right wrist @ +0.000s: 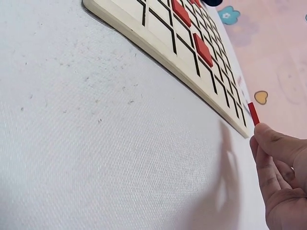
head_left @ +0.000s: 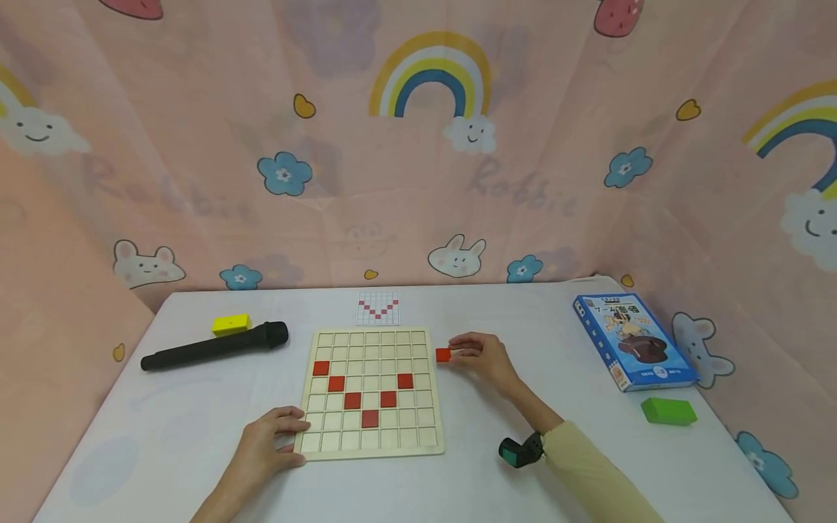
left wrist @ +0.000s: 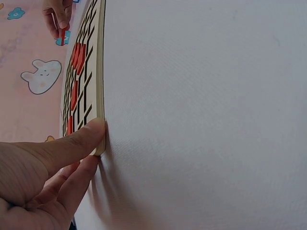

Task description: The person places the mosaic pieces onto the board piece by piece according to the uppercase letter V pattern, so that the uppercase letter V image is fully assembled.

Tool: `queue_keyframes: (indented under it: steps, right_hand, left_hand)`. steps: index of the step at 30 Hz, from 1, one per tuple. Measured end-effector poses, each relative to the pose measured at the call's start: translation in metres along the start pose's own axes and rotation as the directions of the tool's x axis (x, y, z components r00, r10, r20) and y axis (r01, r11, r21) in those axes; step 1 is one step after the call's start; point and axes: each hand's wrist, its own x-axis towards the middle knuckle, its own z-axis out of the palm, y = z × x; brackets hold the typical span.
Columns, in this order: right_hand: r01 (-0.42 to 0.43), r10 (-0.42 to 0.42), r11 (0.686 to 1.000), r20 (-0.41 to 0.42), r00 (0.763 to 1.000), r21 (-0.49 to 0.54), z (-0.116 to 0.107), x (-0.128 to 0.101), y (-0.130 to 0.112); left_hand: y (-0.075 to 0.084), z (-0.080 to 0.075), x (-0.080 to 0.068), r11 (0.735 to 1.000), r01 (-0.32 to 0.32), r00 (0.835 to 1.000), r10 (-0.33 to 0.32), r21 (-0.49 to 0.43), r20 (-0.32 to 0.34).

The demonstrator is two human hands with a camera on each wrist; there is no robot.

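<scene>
From above, on the head view, the right hand (head_left: 484, 357) pinches a small red tile (head_left: 443, 354) just off the right edge of the wooden grid board (head_left: 372, 392), while the left hand (head_left: 267, 444) grips the board's near left corner; six red tiles already sit in cells in a V shape, and a pattern card (head_left: 378, 308) lies just beyond the board. A slip of the pinch could drop the tile onto the white table (head_left: 497, 479) or into the wrong cell, spoiling the match with the card. At the left wrist, the thumb (left wrist: 76, 141) presses the board's corner (left wrist: 100, 143) with fingers curled beneath; pressing too hard there could tilt the board and jolt the seated tiles. At the right wrist, the fingertips (right wrist: 271, 143) hold the tile (right wrist: 253, 114) by its edge, upright, near the board's corner (right wrist: 242, 129); so thin a hold could let it twist as it goes down.
</scene>
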Motion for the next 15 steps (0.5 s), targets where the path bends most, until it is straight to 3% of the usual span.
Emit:
queue_keyframes:
  steps: [10,15]
  right_hand:
    - [0.029,-0.029,1.0,0.028,0.999,0.003,0.011,-0.002,-0.003]
    - [0.036,-0.035,0.998,0.023,0.999,-0.044,0.018,-0.001,-0.003]
  left_hand:
    - [0.0,0.0,-0.001,1.0,-0.014,1.0,0.014,-0.016,-0.011]
    - [0.0,0.0,0.0,1.0,-0.002,1.0,0.002,-0.004,-0.002]
